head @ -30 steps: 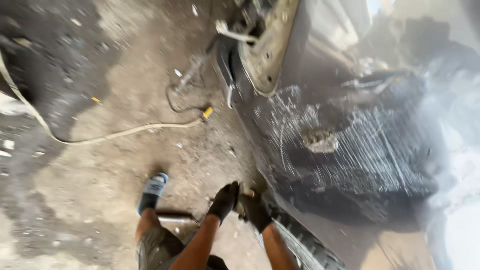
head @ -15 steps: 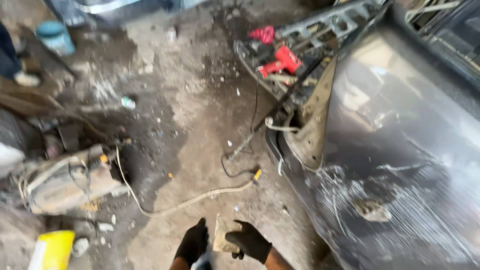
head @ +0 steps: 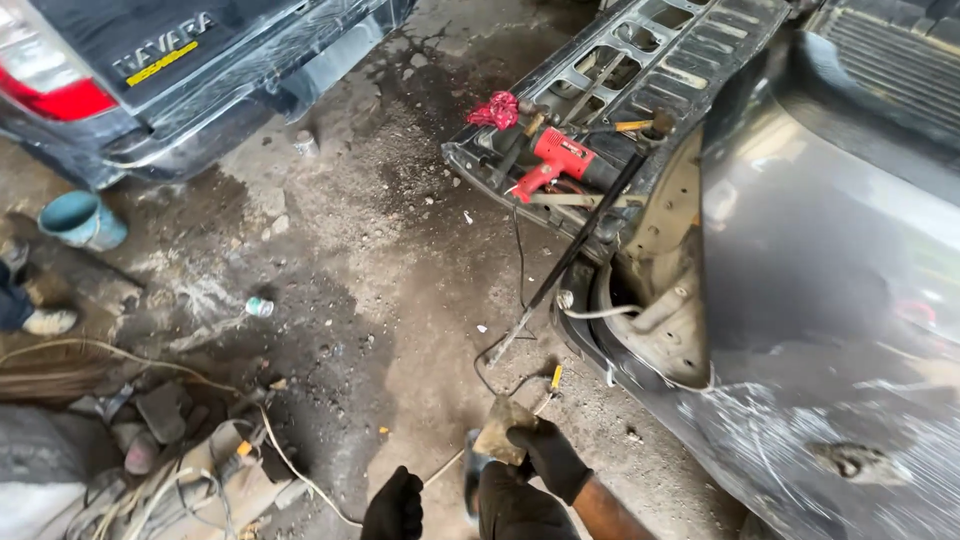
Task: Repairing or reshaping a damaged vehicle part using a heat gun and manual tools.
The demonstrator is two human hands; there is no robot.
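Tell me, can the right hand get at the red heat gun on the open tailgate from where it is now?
Probably not without stepping closer. The right hand is closed on a tan pad low in the head view, while the red heat gun lies far up on the tailgate. Bare floor and a dark rod lie between.

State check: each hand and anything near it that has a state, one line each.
right hand: gloved, gripping a tan sanding block
sanding block: held off the ground, tilted
left hand: gloved, closed, nothing visible in it
car body panel: scuffed and streaked pale, small dent low down
heat gun: red, lying on the detached panel
detached panel: lying flat, inner side up
blue bucket: upright on the floor
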